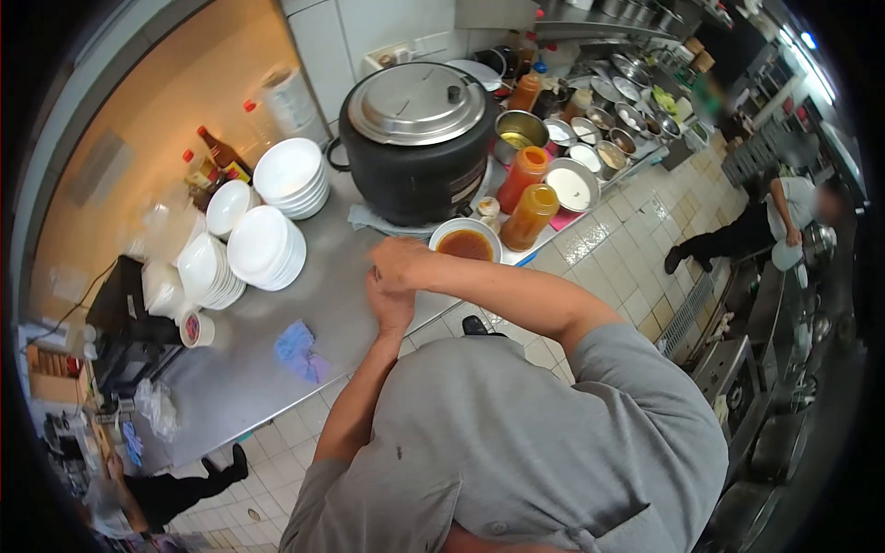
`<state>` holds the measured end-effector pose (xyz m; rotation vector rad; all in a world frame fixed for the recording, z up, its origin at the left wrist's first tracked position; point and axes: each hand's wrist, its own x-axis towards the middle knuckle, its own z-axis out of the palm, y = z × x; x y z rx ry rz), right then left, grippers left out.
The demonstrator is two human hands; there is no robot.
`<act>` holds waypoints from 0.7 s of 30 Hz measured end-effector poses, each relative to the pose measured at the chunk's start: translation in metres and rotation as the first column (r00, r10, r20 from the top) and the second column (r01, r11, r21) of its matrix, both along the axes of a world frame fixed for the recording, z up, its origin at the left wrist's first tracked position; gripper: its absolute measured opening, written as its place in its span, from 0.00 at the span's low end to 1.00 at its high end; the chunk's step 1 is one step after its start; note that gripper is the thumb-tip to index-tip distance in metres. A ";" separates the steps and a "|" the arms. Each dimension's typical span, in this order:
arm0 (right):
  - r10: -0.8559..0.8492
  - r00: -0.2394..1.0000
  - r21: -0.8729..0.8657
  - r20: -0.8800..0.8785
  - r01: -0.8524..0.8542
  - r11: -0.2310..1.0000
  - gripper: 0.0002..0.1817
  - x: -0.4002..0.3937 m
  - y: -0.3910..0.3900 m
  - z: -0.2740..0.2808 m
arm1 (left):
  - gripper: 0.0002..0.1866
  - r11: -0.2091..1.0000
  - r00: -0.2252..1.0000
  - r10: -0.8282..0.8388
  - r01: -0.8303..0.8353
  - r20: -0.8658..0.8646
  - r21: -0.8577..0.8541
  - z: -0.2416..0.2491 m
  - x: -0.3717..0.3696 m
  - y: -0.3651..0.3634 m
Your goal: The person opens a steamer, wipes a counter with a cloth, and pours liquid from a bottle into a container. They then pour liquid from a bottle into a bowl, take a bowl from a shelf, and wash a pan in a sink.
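My right hand (403, 263) is bent across in front of me and overlaps my left hand (391, 310) above the steel counter (341, 318). The right fingers look curled in and are slightly blurred; whatever they grip is hidden. My left fingers are mostly covered by the right hand. Just right of my hands stands a white bowl (465, 241) of brown-red sauce or soup. Behind them is a large black soup warmer (415, 170) with a steel lid (419, 101), a folded cloth at its base.
Stacked white bowls (267, 247) stand left, near sauce bottles (221, 157). A blue-purple cloth (300, 350) lies on the counter. Orange squeeze bottles (530, 217) and ingredient containers (572, 184) line the right. One person (784, 217) is far right, another (138, 498) lower left.
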<state>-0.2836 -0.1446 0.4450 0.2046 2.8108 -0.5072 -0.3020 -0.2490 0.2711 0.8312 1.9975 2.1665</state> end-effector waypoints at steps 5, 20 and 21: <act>0.035 0.976 -0.112 -0.213 -0.061 0.992 0.19 0.009 0.009 -0.022 | 0.28 0.937 0.978 -0.034 -0.041 -0.206 -0.348 0.008 -0.004 -0.016; 0.141 0.971 -0.088 -0.192 -0.160 0.983 0.37 0.017 0.009 0.028 | 0.25 0.976 0.975 -0.217 0.216 -0.040 -0.036 -0.007 -0.016 -0.024; 0.083 0.962 -0.119 -0.259 -0.117 0.986 0.47 0.015 0.009 0.028 | 0.27 0.973 0.989 -0.098 0.072 -0.112 -0.218 0.019 -0.013 -0.025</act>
